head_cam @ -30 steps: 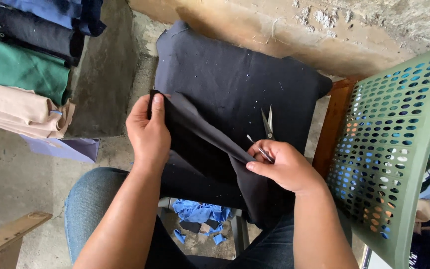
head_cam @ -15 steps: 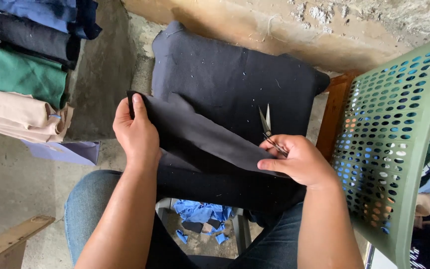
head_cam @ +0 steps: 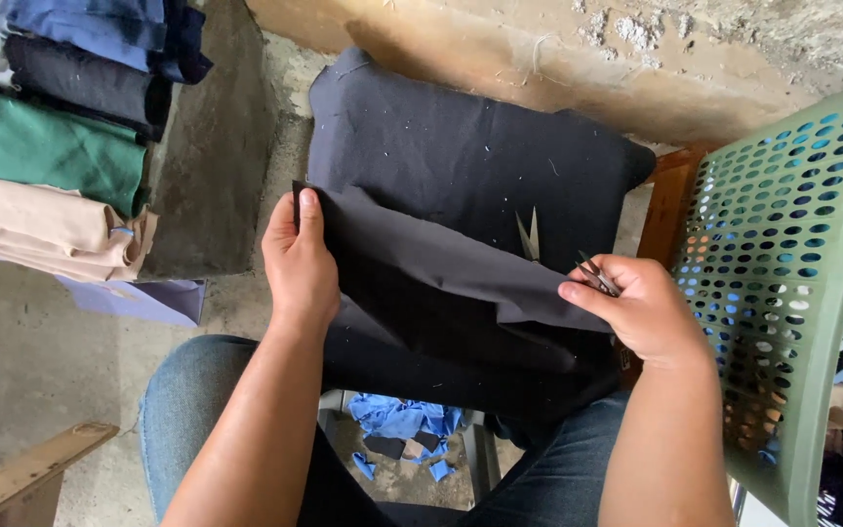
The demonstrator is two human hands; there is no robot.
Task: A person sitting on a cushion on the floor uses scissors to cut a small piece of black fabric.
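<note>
In the head view, a person is sitting with a piece of dark cloth [head_cam: 461,293] lying across the lap and spreading up toward the rough wall [head_cam: 578,49]. The left hand [head_cam: 301,262] is pinching the cloth's folded edge at its left end, thumb on top and fingers closed beneath, so the hand is clamped on the fabric. The right hand [head_cam: 636,307] is gripping the same fold at its right end, fingers curled shut around the cloth and around a small pair of thread snips [head_cam: 539,242], whose pointed metal blades are sticking up just beside the knuckles and resting against the dark fabric. Between the two hands the fold is running taut in a slanting line. The legs are wearing blue jeans [head_cam: 182,410], and scraps of blue fabric [head_cam: 404,418] are lying on the floor between the knees. To the left, a stack of folded cloth [head_cam: 51,146] in blue, black, green and beige is sitting on a ledge. To the right, a green perforated plastic basket [head_cam: 792,283] is standing tilted, close to the right wrist.
</note>
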